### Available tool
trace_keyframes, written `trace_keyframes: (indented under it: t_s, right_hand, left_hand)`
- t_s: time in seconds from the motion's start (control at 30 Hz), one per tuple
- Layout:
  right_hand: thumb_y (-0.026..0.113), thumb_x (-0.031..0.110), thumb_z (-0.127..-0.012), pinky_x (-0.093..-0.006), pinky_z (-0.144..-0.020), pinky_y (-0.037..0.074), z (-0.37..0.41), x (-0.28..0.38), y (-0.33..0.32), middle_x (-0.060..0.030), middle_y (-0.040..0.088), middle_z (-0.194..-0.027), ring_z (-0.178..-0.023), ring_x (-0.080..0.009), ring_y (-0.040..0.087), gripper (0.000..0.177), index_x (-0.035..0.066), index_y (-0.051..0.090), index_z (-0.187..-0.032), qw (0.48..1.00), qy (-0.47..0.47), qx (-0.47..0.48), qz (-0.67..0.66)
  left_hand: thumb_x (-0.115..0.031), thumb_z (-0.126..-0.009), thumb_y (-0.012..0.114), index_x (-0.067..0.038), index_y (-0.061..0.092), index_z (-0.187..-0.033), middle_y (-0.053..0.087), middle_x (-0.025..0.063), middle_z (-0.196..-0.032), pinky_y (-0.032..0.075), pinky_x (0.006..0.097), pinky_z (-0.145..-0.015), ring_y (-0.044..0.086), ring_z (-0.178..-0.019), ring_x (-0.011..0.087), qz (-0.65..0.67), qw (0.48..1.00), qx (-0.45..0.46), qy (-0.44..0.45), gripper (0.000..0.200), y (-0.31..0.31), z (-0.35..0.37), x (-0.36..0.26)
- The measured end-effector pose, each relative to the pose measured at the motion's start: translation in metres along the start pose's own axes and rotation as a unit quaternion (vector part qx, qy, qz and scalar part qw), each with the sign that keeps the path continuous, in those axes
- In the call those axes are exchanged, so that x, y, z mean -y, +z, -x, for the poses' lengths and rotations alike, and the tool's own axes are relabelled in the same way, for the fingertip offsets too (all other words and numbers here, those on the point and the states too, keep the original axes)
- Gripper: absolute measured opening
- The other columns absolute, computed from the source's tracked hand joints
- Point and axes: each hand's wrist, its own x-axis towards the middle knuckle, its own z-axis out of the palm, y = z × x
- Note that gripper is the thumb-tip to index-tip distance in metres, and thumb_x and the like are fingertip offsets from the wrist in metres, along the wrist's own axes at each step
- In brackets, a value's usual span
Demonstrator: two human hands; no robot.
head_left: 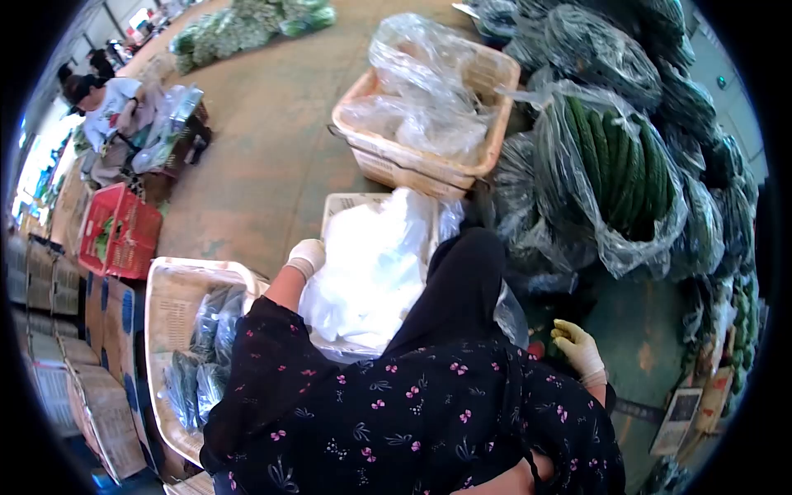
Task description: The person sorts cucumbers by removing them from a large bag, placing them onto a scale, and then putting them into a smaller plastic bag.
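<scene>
Head view — left hand [307, 256], gloved, at the edge of the white plastic bags [371, 272] heaped in a crate [337, 203]; grip hidden, cannot tell. Right hand [579, 346], gloved, fingers loosely spread, holding nothing — low beside the bagged cucumbers [615, 161].

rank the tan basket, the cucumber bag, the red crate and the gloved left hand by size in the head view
1. tan basket and cucumber bag: they look about alike, so no ranking
2. red crate, though it sits farther from the camera
3. gloved left hand
</scene>
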Motion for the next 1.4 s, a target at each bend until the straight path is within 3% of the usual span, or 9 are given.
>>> trace_keyframes:
  t_s: [0.13,0.2,0.23,0.37,0.53,0.6,0.77,1.2,1.4]
  right_hand:
    - [0.06,0.004,-0.084,-0.0261,-0.087,0.046,0.002,0.061,0.017,-0.0085,0.064,-0.109,-0.098,-0.013,0.059,0.043,0.001,0.053,-0.126,0.998,-0.056,0.042,-0.001]
    - [0.06,0.008,-0.085,-0.0258,-0.087,0.046,0.007,0.101,0.024,-0.0063,0.064,-0.109,-0.098,-0.0118,0.059,0.041,0.002,0.054,-0.125,0.994,-0.086,0.072,-0.004]
    - [0.06,0.01,-0.085,-0.0262,-0.088,0.046,-0.013,0.103,0.039,-0.0072,0.065,-0.108,-0.1,-0.0127,0.06,0.042,0.003,0.054,-0.126,0.975,-0.19,0.117,-0.008]
    - [0.061,0.015,-0.085,-0.0274,-0.089,0.046,-0.028,0.12,0.06,-0.0096,0.065,-0.108,-0.1,-0.0145,0.061,0.04,0.004,0.055,-0.123,0.959,-0.233,0.158,0.039]
    - [0.059,0.01,-0.087,-0.0261,-0.091,0.045,-0.009,0.111,0.042,-0.0076,0.065,-0.107,-0.099,-0.0127,0.06,0.036,0.003,0.056,-0.122,0.962,-0.241,0.126,-0.007]
    - [0.058,0.007,-0.089,-0.025,-0.091,0.044,0.0,0.117,0.035,-0.0055,0.064,-0.106,-0.099,-0.0108,0.057,0.033,0.002,0.056,-0.122,0.967,-0.207,0.124,-0.086]
    - [0.055,0.005,-0.09,-0.0267,-0.09,0.045,0.021,0.106,0.009,-0.0103,0.063,-0.108,-0.099,-0.0138,0.059,0.033,-0.002,0.055,-0.122,0.937,-0.269,0.016,-0.223]
    - [0.068,0.007,-0.079,-0.0248,-0.09,0.04,0.039,0.084,-0.059,-0.0054,0.061,-0.117,-0.108,-0.0111,0.054,0.048,0.006,0.055,-0.125,0.927,-0.3,-0.21,-0.077]
    - [0.067,0.026,-0.086,-0.0277,-0.097,0.039,-0.064,0.048,-0.052,-0.0075,0.059,-0.119,-0.109,-0.0143,0.053,0.048,0.0,0.053,-0.125,0.965,-0.229,-0.054,-0.112]
  left_hand:
    - [-0.034,-0.082,0.058,-0.002,0.068,-0.087,0.068,0.0164,-0.081,0.05,0.039,-0.069,0.065,-0.076,0.029,0.118,0.987,-0.053,0.098,0.034,-0.061,0.058,-0.039]
    - [-0.031,-0.087,0.058,-0.002,0.067,-0.084,0.067,0.0099,-0.08,0.049,0.0302,-0.063,0.064,-0.076,0.0185,0.531,0.832,-0.029,0.157,0.03,-0.079,0.098,-0.068]
    - [-0.028,-0.089,0.055,-0.003,0.066,-0.083,0.067,0.0123,-0.084,0.051,0.0308,-0.068,0.064,-0.08,0.0183,0.769,0.62,-0.013,0.154,0.029,-0.104,0.14,-0.118]
    - [-0.017,-0.089,0.052,-0.007,0.067,-0.081,0.067,0.0067,-0.087,0.052,0.0312,-0.07,0.063,-0.079,0.0163,-0.043,0.975,-0.09,0.198,0.02,-0.03,0.054,-0.052]
    - [-0.015,-0.088,0.054,-0.001,0.062,-0.093,0.062,0.0073,-0.084,0.049,0.0319,-0.073,0.059,-0.078,0.0183,0.646,0.67,-0.173,0.323,0.017,-0.162,0.158,-0.096]
    - [-0.01,-0.088,0.054,0.005,0.057,-0.095,0.061,0.009,-0.091,0.047,0.0299,-0.071,0.058,-0.079,0.0185,0.59,0.602,-0.365,0.394,0.017,-0.18,0.214,-0.145]
    - [-0.002,-0.078,0.059,-0.001,0.06,-0.089,0.058,0.0111,-0.079,0.047,0.0326,-0.067,0.058,-0.076,0.0236,0.138,0.726,-0.274,0.615,0.011,-0.151,0.221,-0.249]
    - [-0.009,-0.07,0.057,-0.005,0.055,-0.066,0.057,0.0176,-0.07,0.044,0.047,-0.06,0.057,-0.067,0.0385,-0.015,0.696,-0.122,0.708,0.006,-0.009,0.163,-0.341]
    - [-0.009,-0.072,0.057,-0.005,0.054,-0.068,0.055,0.0168,-0.069,0.043,0.0466,-0.06,0.056,-0.068,0.0378,-0.001,0.692,-0.115,0.713,0.006,-0.008,0.172,-0.332]
